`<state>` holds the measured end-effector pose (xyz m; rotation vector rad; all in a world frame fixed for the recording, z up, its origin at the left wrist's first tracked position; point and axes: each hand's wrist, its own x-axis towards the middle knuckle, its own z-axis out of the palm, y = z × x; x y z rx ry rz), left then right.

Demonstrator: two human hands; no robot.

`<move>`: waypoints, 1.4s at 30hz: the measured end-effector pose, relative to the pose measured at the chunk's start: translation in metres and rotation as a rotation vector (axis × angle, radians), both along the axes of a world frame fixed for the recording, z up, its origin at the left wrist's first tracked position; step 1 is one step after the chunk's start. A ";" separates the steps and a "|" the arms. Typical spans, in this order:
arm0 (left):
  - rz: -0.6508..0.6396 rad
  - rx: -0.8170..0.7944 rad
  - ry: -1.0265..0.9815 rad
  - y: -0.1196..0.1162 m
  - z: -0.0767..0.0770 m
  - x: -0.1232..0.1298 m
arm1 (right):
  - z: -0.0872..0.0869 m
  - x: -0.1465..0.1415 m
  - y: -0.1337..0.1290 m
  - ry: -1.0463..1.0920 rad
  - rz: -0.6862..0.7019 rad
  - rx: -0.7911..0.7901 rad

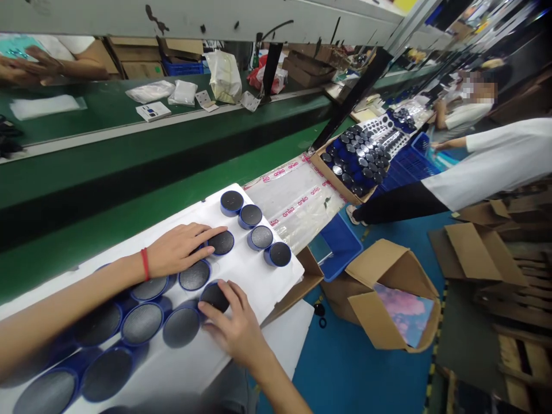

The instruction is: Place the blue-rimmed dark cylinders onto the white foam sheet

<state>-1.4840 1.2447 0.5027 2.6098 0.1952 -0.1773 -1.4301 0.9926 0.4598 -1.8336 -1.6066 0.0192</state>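
Several small round blue speakers with black mesh tops stand on a white foam board (263,293). My left hand (179,248), a red band at its wrist, reaches across to one speaker (222,244), its thumb and forefinger at the sides of the top. Nearer to me, my right hand (235,325) has its fingers round another speaker (215,295). Between the two hands sits a further speaker (195,275). A short row of speakers, one of them a paler-topped speaker (261,237), lines the board's far end. More speakers crowd below my left forearm.
Beyond the board, a taped surface (288,195) leads to a carton tray (345,183) full of dark round parts. An open cardboard box (366,305) and blue bin (345,247) stand on the floor at right. A person in white (509,155) stands farther right. A green conveyor (103,109) runs behind.
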 end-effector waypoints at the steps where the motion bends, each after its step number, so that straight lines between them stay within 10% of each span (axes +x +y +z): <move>1: 0.000 -0.005 0.004 0.001 0.000 0.001 | -0.003 0.003 -0.003 -0.003 -0.026 0.012; 14: 0.256 -0.028 0.141 0.013 0.010 -0.017 | -0.018 0.087 -0.057 0.116 -0.664 0.057; 22: 0.358 -0.120 0.135 0.030 0.009 0.003 | -0.001 0.064 -0.050 0.076 -0.612 0.180; 28: 0.446 -0.133 0.003 0.040 0.005 0.032 | 0.021 0.037 0.039 0.101 -0.253 0.068; 32: 0.406 -0.160 -0.029 0.029 0.019 0.006 | 0.011 0.036 0.086 0.065 -0.180 0.024; 38: 0.212 -0.015 0.101 -0.020 0.025 -0.056 | 0.002 0.032 0.083 0.121 -0.300 0.020; 42: 0.177 -0.107 0.076 -0.034 0.003 -0.047 | 0.010 0.024 0.060 0.188 -0.334 0.035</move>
